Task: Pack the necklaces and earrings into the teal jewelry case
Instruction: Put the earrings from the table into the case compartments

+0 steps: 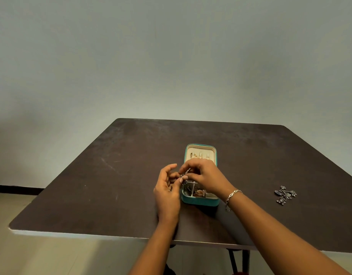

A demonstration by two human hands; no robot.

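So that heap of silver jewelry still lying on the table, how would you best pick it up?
Probably from straight above. The silver jewelry lies flat and tangled on the bare table, clear of the case, so pinch its bunched middle, where the pieces cross, rather than a loose outer charm.

A dark brown table (131, 175) with scuffs stands against a plain pale wall (171, 56); beige floor (12, 255) at 8 o'clock.
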